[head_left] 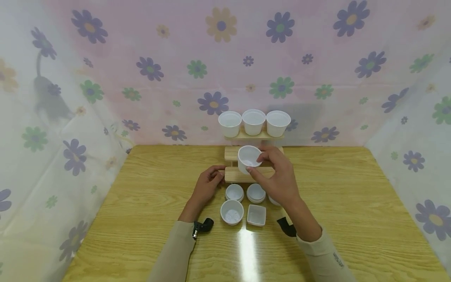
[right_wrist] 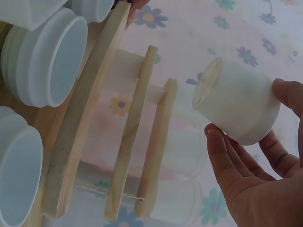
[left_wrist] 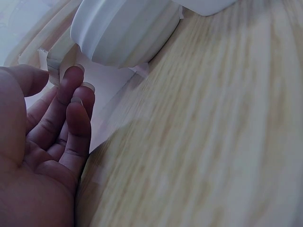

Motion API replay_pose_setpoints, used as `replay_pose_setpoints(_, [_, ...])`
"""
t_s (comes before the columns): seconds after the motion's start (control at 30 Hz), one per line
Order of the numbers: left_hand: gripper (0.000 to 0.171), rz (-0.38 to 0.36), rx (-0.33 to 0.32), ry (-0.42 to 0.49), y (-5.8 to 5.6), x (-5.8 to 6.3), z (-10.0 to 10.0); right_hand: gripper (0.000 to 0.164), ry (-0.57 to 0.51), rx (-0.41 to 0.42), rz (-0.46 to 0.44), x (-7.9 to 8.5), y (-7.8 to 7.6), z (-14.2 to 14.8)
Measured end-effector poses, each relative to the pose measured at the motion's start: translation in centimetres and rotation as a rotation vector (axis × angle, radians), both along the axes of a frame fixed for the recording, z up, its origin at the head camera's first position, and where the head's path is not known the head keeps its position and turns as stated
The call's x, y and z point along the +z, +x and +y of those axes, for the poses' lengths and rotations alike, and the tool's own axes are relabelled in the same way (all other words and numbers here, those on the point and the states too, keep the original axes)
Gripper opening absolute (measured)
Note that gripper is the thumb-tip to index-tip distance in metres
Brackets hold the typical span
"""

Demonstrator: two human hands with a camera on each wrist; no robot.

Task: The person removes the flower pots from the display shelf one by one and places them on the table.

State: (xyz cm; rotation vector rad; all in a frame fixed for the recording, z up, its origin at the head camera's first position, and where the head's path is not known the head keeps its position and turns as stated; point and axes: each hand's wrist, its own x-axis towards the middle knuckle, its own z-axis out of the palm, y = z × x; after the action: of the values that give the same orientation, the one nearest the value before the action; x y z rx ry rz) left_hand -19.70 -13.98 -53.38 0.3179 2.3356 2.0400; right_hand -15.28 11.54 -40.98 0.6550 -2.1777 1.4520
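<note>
My right hand [head_left: 280, 178] pinches a white plastic cup [head_left: 248, 166], its open top facing up, over the lower steps of a small wooden tiered shelf [head_left: 234, 175]. The right wrist view shows the thumb and fingers of that hand around the rim end of the cup [right_wrist: 241, 104]. At the left end of the lowest board, my left hand [head_left: 206, 186] holds the board end between thumb and fingers. In the left wrist view, the board tip [left_wrist: 60, 59] lies between thumb and fingertips. Three white cups [head_left: 253, 124] stand in a row on the top board.
In front of the shelf stand ribbed white tubs [head_left: 234, 192], one partly hidden by my right hand. Nearer to me are a round white cup [head_left: 231, 213] and a square white cup [head_left: 257, 215]. A flowered cloth [head_left: 218, 70] hangs behind the wooden table [head_left: 155, 203].
</note>
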Motion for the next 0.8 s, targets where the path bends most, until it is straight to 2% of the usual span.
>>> replay_pose_setpoints(0.37, [0.028,0.006,0.000,0.000,-0.1,-0.2,0.0,0.030,0.043,-0.015,-0.038,-0.1,1.0,0.4])
replay_pose_setpoints(0.6, [0.030,-0.010,0.010,-0.009,-0.1,0.0,0.1,0.030,0.125,-0.052,0.001,-0.8,1.7,1.3])
replay_pose_setpoints(0.8, [0.033,-0.019,0.004,0.004,0.0,0.0,0.2,0.030,0.146,-0.032,-0.009,-1.5,2.1,2.0])
